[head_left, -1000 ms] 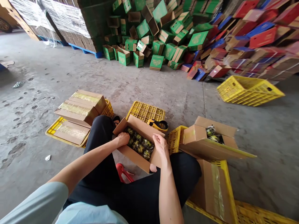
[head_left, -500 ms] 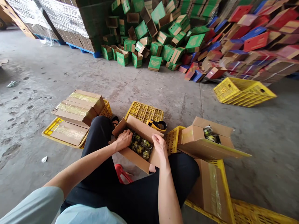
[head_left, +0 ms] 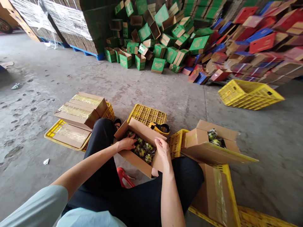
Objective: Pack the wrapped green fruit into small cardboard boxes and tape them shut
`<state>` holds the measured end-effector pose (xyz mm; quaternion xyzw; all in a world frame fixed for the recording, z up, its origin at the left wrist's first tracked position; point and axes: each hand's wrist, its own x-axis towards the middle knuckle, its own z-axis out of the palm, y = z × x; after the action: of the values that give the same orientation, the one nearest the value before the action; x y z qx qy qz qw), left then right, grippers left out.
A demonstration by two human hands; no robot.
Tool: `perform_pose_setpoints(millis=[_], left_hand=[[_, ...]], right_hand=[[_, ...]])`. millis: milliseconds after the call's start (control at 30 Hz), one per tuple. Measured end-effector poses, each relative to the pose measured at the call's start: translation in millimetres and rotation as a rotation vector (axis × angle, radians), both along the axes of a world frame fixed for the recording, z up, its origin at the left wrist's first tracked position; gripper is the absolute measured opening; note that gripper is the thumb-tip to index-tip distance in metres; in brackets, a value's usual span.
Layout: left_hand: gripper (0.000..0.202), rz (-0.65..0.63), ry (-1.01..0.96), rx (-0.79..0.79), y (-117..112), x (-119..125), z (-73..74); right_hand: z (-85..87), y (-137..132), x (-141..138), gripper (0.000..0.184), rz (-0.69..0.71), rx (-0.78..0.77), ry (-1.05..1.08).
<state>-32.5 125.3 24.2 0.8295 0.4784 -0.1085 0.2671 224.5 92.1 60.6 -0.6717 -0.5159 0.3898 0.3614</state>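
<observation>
Left hand [head_left: 127,144] reaches into, right hand [head_left: 163,148] touches, one of two open cartons [head_left: 136,162].

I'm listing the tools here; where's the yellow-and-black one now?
In the head view, the yellow-and-black tool lies just right of centre, at the near right corner of the yellow crate, just beyond the open box and the right hand.

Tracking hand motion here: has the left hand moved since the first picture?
Yes: judged against the yellow crate straight ahead, the left hand reaches farther right.
</observation>
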Motion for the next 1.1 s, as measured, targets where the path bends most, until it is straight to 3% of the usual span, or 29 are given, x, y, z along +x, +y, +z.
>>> perform_pose_setpoints(millis=[133, 267, 400, 500, 600, 667, 767, 833, 933, 1100], left_hand=[[0.050, 0.128, 0.092, -0.007, -4, -10, 4.9], [0.045, 0.163, 0.080, 0.003, -6, -5, 10.6], [0.040, 0.166, -0.055, 0.069, -12, -10, 35.3], [0.040, 0.254, -0.401, 0.273, -20, -27, 62.8], [0.046, 0.487, -0.563, 0.563, -23, -46, 79.2], [0.063, 0.627, -0.526, 0.607, -21, -55, 76.8], [0.081, 0.741, -0.451, 0.387, -13, -62, 57.4], [0.078, 0.770, -0.432, 0.229, -10, -64, 43.1], [0.062, 0.778, -0.464, 0.159, -8, -67, 31.6], [0.039, 0.761, -0.558, 0.116, -6, -73, 34.0]], right_hand=[[-3.3, 3, 0, 0.033, -0.003, -0.002, 0.007], [-3.6, 7, 2, 0.033, -0.012, -0.004, 0.017], [-6.0, 3, 3, 0.039, -0.016, 0.008, 0.033], [-6.1, -1, 4, 0.044, -0.030, 0.050, 0.061], [1.3, -1, 8, 0.048, -0.070, 0.112, 0.067], [7.3, -1, 13, 0.049, -0.128, 0.180, -0.048], [7.7, -5, 22, 0.055, -0.222, 0.313, -0.321], [-0.1, -12, 28, 0.073, -0.262, 0.279, -0.382], [-15.5, -24, 36, 0.097, -0.264, 0.071, -0.269], [-18.9, -24, 48, 0.079, -0.183, 0.113, -0.158]])
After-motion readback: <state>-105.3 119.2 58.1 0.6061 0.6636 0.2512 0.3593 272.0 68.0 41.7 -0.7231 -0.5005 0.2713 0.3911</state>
